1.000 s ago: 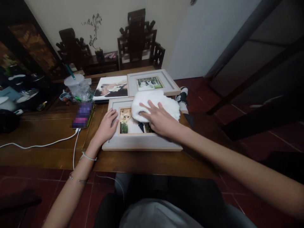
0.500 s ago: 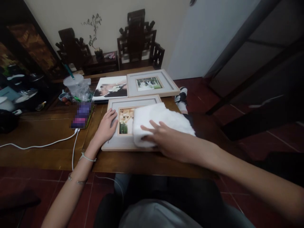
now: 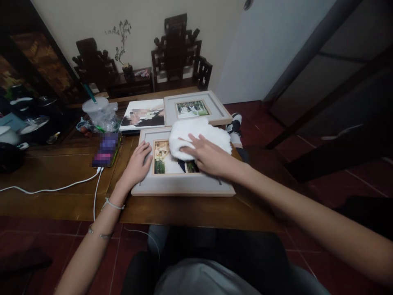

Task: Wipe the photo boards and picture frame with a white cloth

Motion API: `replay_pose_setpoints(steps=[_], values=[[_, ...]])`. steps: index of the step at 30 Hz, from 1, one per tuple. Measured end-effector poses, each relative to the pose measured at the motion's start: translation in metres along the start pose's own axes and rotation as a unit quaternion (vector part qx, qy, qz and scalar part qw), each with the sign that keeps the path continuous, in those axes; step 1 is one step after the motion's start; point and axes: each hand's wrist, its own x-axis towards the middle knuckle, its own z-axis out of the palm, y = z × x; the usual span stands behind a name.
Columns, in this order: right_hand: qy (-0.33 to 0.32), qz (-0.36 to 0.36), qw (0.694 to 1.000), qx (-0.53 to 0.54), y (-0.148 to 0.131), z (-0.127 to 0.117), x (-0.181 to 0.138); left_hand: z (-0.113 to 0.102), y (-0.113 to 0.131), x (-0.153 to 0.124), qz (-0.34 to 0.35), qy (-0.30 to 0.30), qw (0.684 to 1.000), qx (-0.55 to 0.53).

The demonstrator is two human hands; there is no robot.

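A light wooden picture frame (image 3: 181,187) with a wide pale mount and a photo in its middle lies flat on the wooden table (image 3: 172,211). My left hand (image 3: 138,163) rests on the frame's left side, fingers stretched out and holding nothing. A fluffy white cloth (image 3: 199,129) covers the upper right part of the frame. My right hand (image 3: 206,153) presses on this cloth and grips it, its fingertips partly sunk in the pile. Part of the photo shows below the cloth.
Behind lie a second picture frame (image 3: 216,112) and a white-edged photo panel (image 3: 150,108). To the left are a phone (image 3: 106,149) with white cables, a plastic cup (image 3: 95,104) with a straw, and bags. Dark carved chairs (image 3: 176,53) stand by the wall.
My right hand has slid the white cloth up and away from me across the frame, uncovering its lower right corner and more of the photo. My left hand has stayed in place.
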Motion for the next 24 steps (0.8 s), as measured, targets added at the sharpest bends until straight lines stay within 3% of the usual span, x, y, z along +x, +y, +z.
replay_pose_setpoints(steps=[4, 7, 15, 20, 24], values=[[0.027, 0.011, 0.998, -0.053, 0.024, 0.009, 0.030, -0.001, 0.000, 0.000, -0.002, -0.005, 1.000, -0.002], [0.002, 0.002, 0.997, -0.082, 0.020, 0.013, 0.034, 0.000, 0.000, 0.000, -0.002, 0.001, 1.000, -0.001], [-0.116, -0.027, 0.993, 0.003, -0.033, -0.013, -0.020, 0.001, 0.000, 0.001, -0.002, 0.010, 1.000, -0.006], [-0.115, -0.079, 0.987, 0.084, -0.047, -0.024, -0.055, 0.000, -0.002, 0.001, 0.004, 0.015, 1.000, -0.014], [-0.107, -0.084, 0.986, 0.098, -0.044, -0.021, -0.061, 0.000, -0.003, 0.001, 0.007, 0.016, 1.000, -0.015]])
